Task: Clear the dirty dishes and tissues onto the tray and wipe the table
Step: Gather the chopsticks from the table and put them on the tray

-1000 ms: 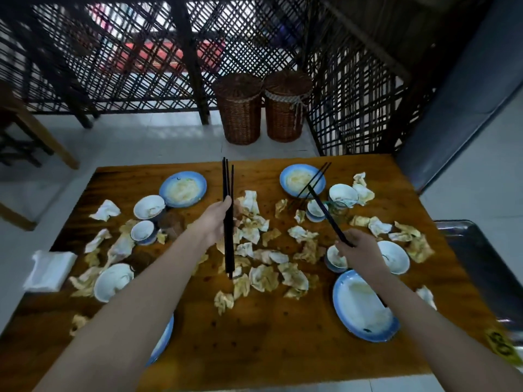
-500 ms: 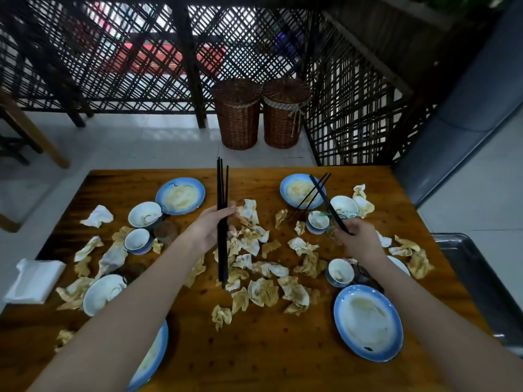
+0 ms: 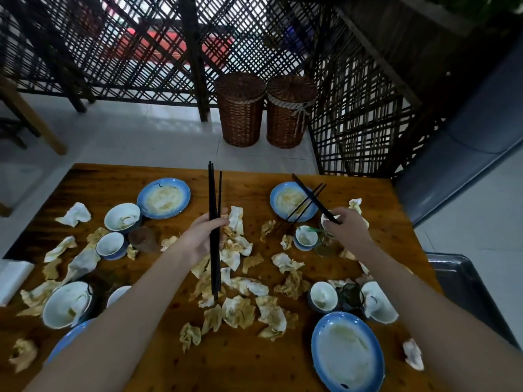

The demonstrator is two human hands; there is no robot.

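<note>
My left hand [image 3: 202, 240] grips a bundle of black chopsticks [image 3: 214, 199], held upright over the table's middle. My right hand [image 3: 346, 232] holds more black chopsticks [image 3: 312, 198], which slant up-left across the far right blue plate [image 3: 288, 200]. Another pair of chopsticks [image 3: 304, 206] rests on that plate. Several blue plates, such as the near right plate [image 3: 348, 352], white bowls [image 3: 122, 217] and small cups [image 3: 323, 297] lie on the wooden table [image 3: 254, 363]. Stained crumpled tissues [image 3: 240, 311] are strewn across its middle. A metal tray [image 3: 464, 290] sits off the right edge.
Two wicker baskets [image 3: 240, 108] stand on the floor beyond the table, before a dark lattice screen [image 3: 127, 43]. A folded white cloth [image 3: 12, 275] lies at the table's left edge. A brown glass [image 3: 141, 239] stands among the left bowls. A wooden chair leg [image 3: 31, 117] is at far left.
My right hand moved forward with its chopsticks, from near the right plate to beside the far right plate. My left hand kept its bundle upright. The view tilted up slightly.
</note>
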